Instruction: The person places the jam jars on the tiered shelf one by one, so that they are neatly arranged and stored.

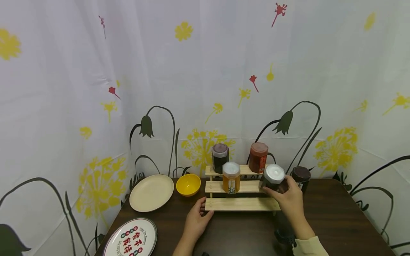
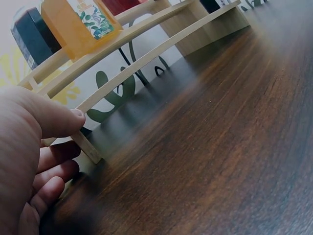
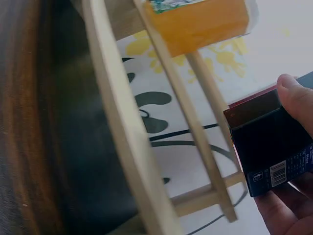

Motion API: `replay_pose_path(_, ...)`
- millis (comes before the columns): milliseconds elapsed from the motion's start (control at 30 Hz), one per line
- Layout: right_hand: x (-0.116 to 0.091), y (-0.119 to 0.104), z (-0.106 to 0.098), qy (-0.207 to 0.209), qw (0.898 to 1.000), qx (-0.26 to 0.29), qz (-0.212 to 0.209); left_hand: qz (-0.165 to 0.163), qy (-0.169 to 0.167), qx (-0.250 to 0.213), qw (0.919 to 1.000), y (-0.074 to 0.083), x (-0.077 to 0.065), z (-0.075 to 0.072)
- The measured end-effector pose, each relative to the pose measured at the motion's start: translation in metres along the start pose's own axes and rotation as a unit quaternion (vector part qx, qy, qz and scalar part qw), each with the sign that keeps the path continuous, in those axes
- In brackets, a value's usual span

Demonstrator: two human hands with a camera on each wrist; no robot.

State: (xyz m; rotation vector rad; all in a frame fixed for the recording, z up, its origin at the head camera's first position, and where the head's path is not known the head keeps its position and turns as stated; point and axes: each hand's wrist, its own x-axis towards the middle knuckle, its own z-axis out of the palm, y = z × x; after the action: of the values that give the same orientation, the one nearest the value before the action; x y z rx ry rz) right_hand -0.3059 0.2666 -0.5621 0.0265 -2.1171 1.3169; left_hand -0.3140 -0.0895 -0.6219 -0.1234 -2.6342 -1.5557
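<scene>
A three-tier wooden rack (image 1: 241, 204) stands on the dark table. My left hand (image 1: 196, 220) holds its left end, thumb on the lowest slat and fingers curled by the side, as the left wrist view shows. My right hand (image 1: 289, 201) grips a dark jar with a white lid (image 1: 274, 173) at the right end of the middle tier. The right wrist view shows this dark jar (image 3: 269, 147) tilted, barcode visible; whether it touches the slat I cannot tell. An orange jar (image 1: 231, 181) sits on the middle tier, a dark jar (image 1: 220, 159) and a red jar (image 1: 258, 158) on the top.
Another dark jar (image 1: 301, 175) stands right of the rack, partly behind my right hand. To the left are a yellow bowl (image 1: 188, 185), a cream plate (image 1: 152, 193) and a white plate with red characters (image 1: 145, 233). A flowered curtain (image 1: 205, 89) hangs behind the table.
</scene>
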Motion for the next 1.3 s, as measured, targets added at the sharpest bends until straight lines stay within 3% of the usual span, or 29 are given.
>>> replay_pose_path(500,-0.013,0.017,0.021,0.014,0.999,-0.032,0.024,0.011,0.008,0.0,0.9999,-0.004,0.002,0.001)
replay_pose_path(700,-0.015,0.017,0.023,0.005,0.999,-0.006,0.039,0.011,0.004,0.001,0.9999,-0.004,0.001,0.002)
replay_pose_path(833,-0.014,0.017,0.023,-0.029,0.998,0.035,0.045,0.011,0.004,-0.006,0.9999,-0.004,0.0,0.001)
replay_pose_path(1000,-0.012,0.018,0.023,-0.056,0.998,0.035,0.016,0.007,0.004,-0.008,0.9999,-0.004,-0.001,0.0)
replay_pose_path(1300,-0.016,0.021,0.028,-0.014,0.999,-0.027,-0.025,0.012,0.001,-0.009,0.9999,-0.005,-0.002,0.001)
